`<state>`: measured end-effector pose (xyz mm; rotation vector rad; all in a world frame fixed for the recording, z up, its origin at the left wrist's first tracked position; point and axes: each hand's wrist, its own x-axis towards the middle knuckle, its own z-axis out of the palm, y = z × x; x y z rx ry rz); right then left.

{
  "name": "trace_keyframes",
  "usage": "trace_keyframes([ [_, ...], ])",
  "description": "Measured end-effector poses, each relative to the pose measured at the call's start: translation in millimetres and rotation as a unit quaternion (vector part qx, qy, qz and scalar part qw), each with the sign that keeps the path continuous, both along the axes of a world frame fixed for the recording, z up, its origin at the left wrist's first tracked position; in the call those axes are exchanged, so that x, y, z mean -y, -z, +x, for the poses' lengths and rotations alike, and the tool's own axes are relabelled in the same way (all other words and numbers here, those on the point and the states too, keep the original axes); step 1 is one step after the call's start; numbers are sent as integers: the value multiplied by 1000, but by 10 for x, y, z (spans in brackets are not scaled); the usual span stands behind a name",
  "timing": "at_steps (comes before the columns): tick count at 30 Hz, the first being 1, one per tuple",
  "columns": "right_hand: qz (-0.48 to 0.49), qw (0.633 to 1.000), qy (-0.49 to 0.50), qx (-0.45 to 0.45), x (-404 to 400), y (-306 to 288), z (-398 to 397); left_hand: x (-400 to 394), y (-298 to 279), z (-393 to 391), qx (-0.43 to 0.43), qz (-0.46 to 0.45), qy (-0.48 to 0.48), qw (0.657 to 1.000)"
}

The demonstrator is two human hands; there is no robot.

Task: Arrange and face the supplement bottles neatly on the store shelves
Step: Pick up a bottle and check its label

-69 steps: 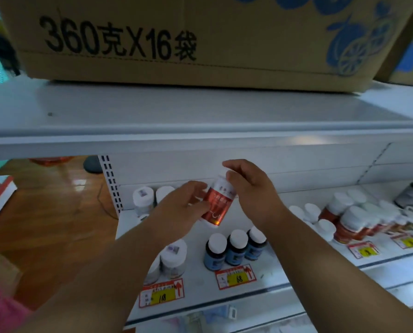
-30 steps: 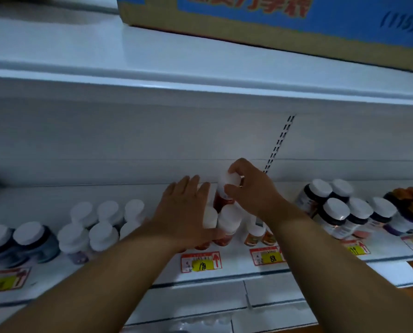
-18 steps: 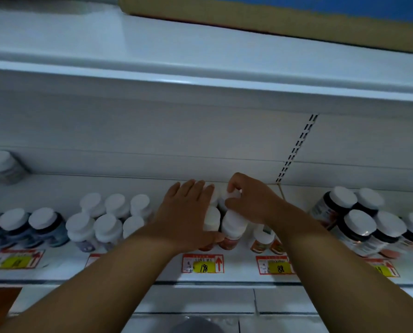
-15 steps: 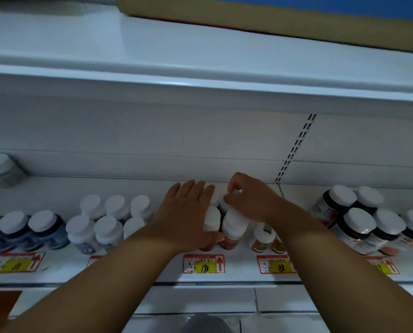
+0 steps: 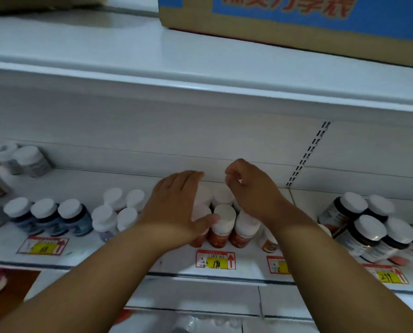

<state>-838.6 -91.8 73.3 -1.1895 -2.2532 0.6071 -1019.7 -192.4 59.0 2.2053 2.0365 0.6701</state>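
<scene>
A cluster of red supplement bottles with white caps (image 5: 222, 226) stands in rows on the white shelf (image 5: 167, 258), above the "198" price tag (image 5: 216, 259). My left hand (image 5: 176, 207) lies flat against the cluster's left side, fingers straight over the caps and thumb touching the front bottle's cap. My right hand (image 5: 251, 192) hovers just above the cluster's back right with loosely curled fingers and holds nothing. The back bottles are partly hidden by both hands.
Blue bottles (image 5: 47, 217) and pale white-capped bottles (image 5: 115, 212) stand to the left, dark bottles (image 5: 369, 228) to the right. A small orange bottle (image 5: 269, 241) sits beside the red ones. A cardboard box (image 5: 297, 22) rests on the upper shelf overhead.
My right hand carried a red bottle to this cluster, set it down at the back, then let go and lifted off. My left hand stayed pressed against the cluster.
</scene>
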Motion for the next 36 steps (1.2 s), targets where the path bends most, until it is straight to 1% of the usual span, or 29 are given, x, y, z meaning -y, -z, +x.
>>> trace_keyframes([
  [2, 17, 999, -28, -19, 74, -48, -133, 235, -63, -108, 10, 32, -49, 998],
  [4, 23, 998, -49, -34, 189, -93, -315, 472, -94, -224, 6, 59, -73, 996],
  [7, 5, 995, -89, -41, 452, -129, -665, 754, -132, -446, -18, 26, -106, 994],
  [11, -7, 991, -134, -20, 778, -206, -1265, 1049, -171, -927, -30, 35, -140, 989],
  [15, -31, 985, -169, -18, 1109, -243, -2094, 1428, -99, -1668, -15, 47, -183, 982],
  [18, -39, 983, -175, -25, 1353, -195, -2850, 1709, -72, -2369, -13, 53, -204, 977],
  [21, -26, 980, -189, -63, 1571, -92, -3568, 1932, -88, -3049, -18, 44, -219, 975],
  [24, -8, 981, -184, -64, 1683, -6, -4089, 2057, -99, -3542, -12, 40, -220, 975],
  [28, 16, 983, -179, -17, 1498, 18, -4582, 2011, 21, -4030, 14, 51, -217, 975],
  [32, 18, 980, -184, 73, 1121, 26, -5098, 1746, 224, -4394, 72, 15, -251, 965],
  [34, -3, 970, -208, 123, 995, 72, -5319, 1655, 307, -4536, 104, -8, -266, 958],
  [36, -41, 956, -233, 171, 924, 148, -5460, 1599, 359, -4686, 115, -21, -258, 959],
])
